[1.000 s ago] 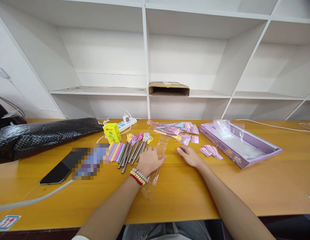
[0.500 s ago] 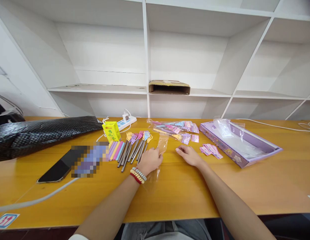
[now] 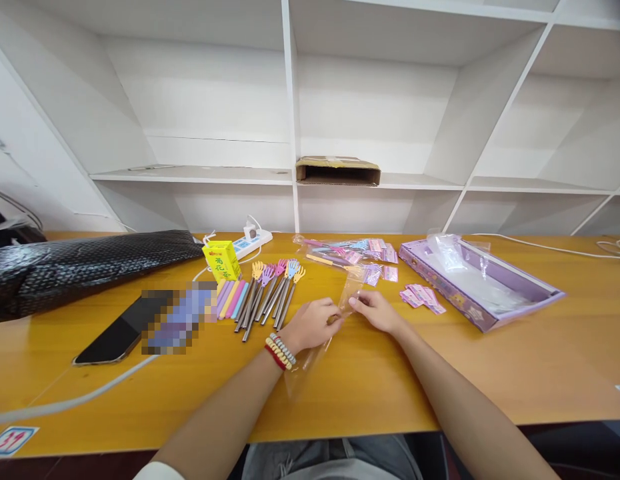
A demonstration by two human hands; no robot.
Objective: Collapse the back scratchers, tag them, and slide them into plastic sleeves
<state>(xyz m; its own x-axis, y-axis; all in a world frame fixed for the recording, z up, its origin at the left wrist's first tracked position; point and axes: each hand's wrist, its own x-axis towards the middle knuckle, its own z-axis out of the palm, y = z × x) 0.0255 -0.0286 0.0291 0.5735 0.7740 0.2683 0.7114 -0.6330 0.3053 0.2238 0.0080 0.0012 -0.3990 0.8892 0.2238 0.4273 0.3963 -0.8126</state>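
Note:
A long clear plastic bag (image 3: pixel 353 288) slants between my hands, just above or on the table. My left hand (image 3: pixel 315 325), with beaded bracelets at its wrist, is closed on the bag's middle. At the bag's right edge, my right hand (image 3: pixel 376 310) pinches the film between thumb and fingers. Left of my hands lie several metal rods with coloured hand-shaped heads (image 3: pixel 274 293), like back scratchers. Beside them is a row of pastel sleeves (image 3: pixel 233 300). Behind the bag are bagged back scratchers (image 3: pixel 340 252), and to the right, small pink cards (image 3: pixel 423 298).
A purple box tray (image 3: pixel 480 287) holding clear bags stands at the right. On the left are a yellow carton (image 3: pixel 222 261), a phone (image 3: pixel 123 328), a black wrapped bundle (image 3: pixel 95 263) and a power strip (image 3: pixel 253 244). White shelves with a cardboard box (image 3: pixel 337 172) rise behind.
My left hand has moved right with the bag, bringing it to my right hand. My right hand has taken hold of the bag's edge.

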